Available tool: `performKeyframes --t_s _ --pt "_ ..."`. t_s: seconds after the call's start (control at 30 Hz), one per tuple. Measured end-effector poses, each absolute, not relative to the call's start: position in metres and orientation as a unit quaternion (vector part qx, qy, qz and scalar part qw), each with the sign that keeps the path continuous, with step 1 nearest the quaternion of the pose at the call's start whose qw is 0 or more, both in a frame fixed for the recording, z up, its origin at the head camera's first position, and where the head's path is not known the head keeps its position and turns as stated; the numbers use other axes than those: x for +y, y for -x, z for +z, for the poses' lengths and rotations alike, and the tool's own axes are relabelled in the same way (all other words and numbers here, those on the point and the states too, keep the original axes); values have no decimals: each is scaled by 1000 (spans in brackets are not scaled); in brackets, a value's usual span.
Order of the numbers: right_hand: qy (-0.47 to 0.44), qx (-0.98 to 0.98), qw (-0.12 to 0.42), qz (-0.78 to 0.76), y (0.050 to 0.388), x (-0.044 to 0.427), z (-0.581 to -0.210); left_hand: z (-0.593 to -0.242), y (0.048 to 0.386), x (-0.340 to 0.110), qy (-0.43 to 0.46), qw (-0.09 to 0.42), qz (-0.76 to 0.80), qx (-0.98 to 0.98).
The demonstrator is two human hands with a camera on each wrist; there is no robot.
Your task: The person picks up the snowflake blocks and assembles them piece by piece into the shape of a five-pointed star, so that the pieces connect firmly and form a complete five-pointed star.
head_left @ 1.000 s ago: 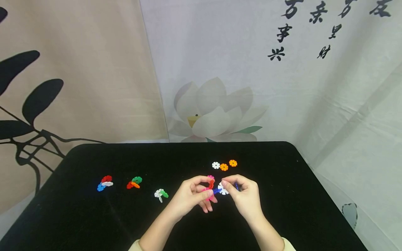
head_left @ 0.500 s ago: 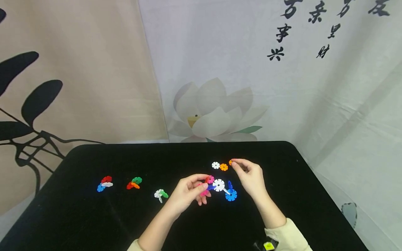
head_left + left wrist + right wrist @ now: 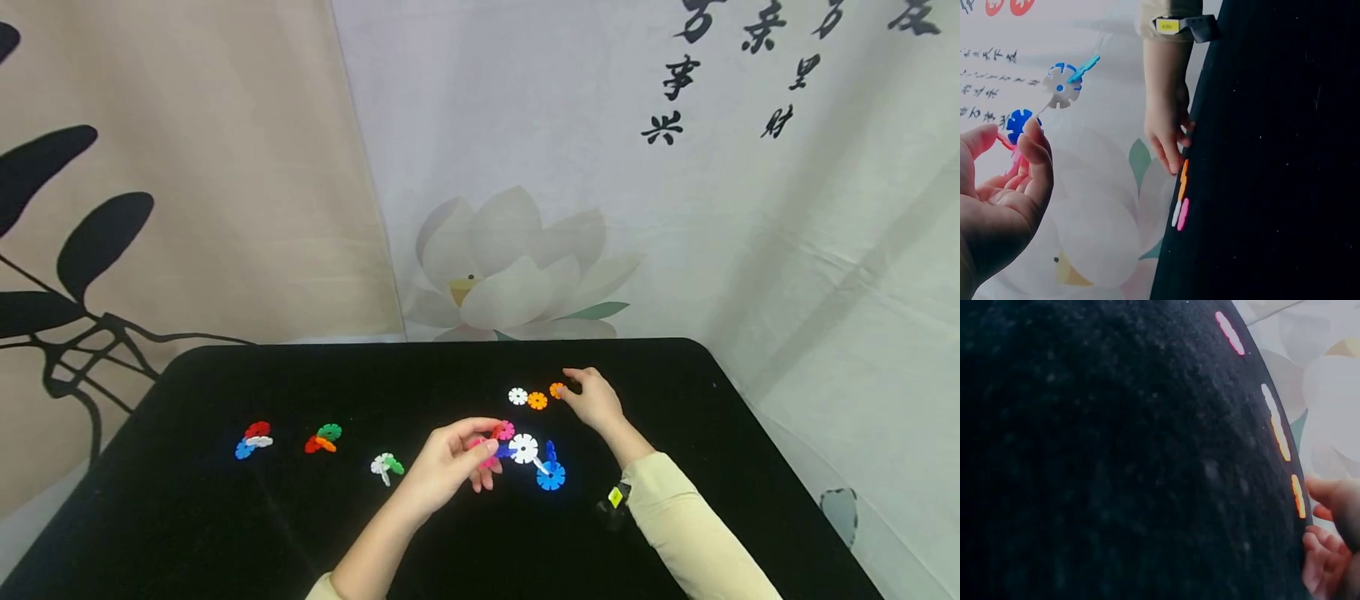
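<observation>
My left hand (image 3: 448, 460) pinches a chain of joined plastic snowflake discs between thumb and fingers. In it are red, pink and dark blue discs, a white disc (image 3: 523, 448) and a light blue disc (image 3: 551, 476). The fingers hide part of the chain. My right hand (image 3: 595, 400) is at the far side of the table, thumb and forefinger spread beside a loose orange disc (image 3: 557, 390). In the right wrist view this orange disc (image 3: 1299, 495) lies flat near the fingers, not visibly gripped.
Left of that disc lie another orange disc (image 3: 537, 401) and a white disc (image 3: 517, 397). A loose pink disc (image 3: 1230, 332) shows in the right wrist view. Three joined clusters sit at left: red-blue-white (image 3: 256, 439), green-red-orange (image 3: 324, 438) and white-green (image 3: 386, 467).
My right hand has let go of the chain and moved away to the orange disc at the back; its fingers have spread. My left hand still holds the chain, now fully extended to the right.
</observation>
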State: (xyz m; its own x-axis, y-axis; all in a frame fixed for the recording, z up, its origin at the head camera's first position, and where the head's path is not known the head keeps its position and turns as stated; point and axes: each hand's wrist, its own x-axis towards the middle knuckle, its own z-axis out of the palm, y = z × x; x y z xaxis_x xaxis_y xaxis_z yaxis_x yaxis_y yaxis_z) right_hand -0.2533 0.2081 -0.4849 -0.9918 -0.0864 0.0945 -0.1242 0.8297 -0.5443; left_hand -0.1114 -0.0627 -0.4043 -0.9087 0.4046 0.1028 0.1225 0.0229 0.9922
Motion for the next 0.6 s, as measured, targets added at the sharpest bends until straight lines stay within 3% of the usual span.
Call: performKeyframes --t_s 0.17,0.6 --pt "-32 -963 32 266 254 204 -485 -403 111 -62 -184 98 676 706" --pt "-24 -886 100 452 225 198 -453 -403 109 -61 -163 81 674 716"
